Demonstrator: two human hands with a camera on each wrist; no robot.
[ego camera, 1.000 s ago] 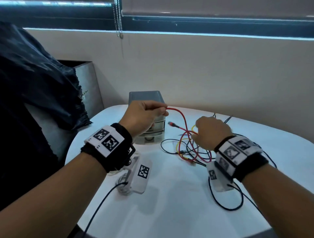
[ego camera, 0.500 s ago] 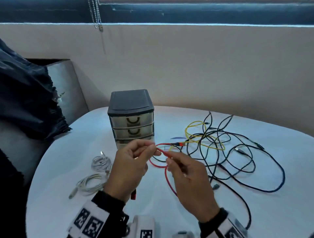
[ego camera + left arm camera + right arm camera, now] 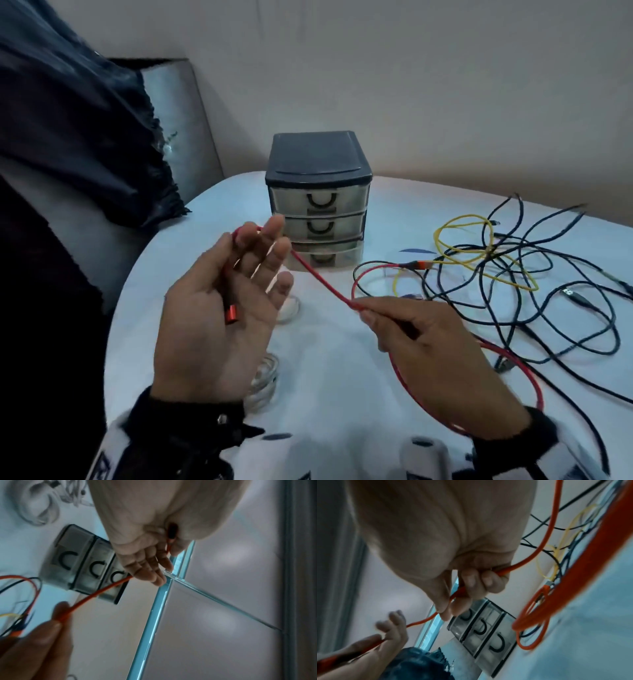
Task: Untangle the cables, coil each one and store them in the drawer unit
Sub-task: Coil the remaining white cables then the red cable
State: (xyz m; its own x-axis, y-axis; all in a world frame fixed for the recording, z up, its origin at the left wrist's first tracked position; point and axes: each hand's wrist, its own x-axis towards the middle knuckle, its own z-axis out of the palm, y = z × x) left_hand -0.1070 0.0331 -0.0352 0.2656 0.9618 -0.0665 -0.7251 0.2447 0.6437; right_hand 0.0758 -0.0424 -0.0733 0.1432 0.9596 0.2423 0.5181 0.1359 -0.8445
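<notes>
White rounded bench against a plain beige wall, dark cloth draped over a grey chair at the left. Nearest: left hand raised palm-up, fingers loosely spread; red cable runs along the palm, metallic red plug end lying at mid-palm, the cord looping over the index finger and seemingly pinned there by the thumb, per the left wrist view. From there the braided cord runs taut, down and right, to the right hand, which pinches it between thumb and forefinger, other fingers curled round it (right wrist view). Behind the right hand the red cable sweeps in a wide loop past the wrist, and its other orange-tipped connector lies on the bench in the tangle. White coiled cable lies on the bench below the left hand, partly hidden. Right of the hands: loose tangle of thin black cables with a yellow cable looped through it, all flat on the bench. Farthest: drawer unit, dark top, three translucent drawers with dark U-shaped handles, all closed, just beyond the left fingertips.
</notes>
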